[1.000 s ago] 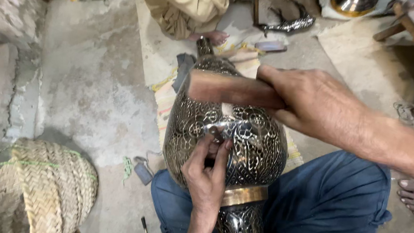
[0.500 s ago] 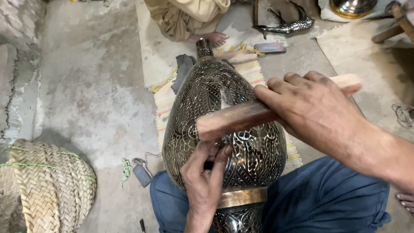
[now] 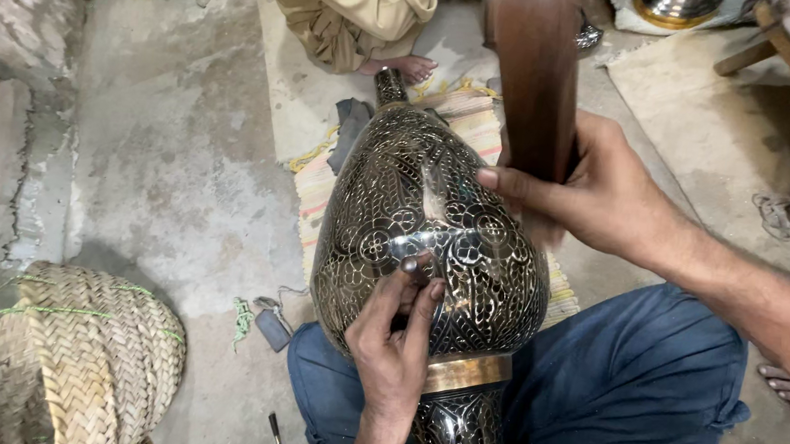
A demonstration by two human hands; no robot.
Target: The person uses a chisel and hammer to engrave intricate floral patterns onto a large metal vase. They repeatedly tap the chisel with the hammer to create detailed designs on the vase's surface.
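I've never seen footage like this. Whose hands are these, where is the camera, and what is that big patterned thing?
The camera sits on a person's head and looks down, so the two bare hands are that person's own. They sit on the floor in blue trousers with a large dark metal vase, covered in fine engraved patterns, lying across the lap. The left hand pinches a small metal tool against the vase. The right hand grips a wooden mallet, raised above it. On the concrete floor lie a woven basket and a striped mat. Another person in tan clothes sits opposite.
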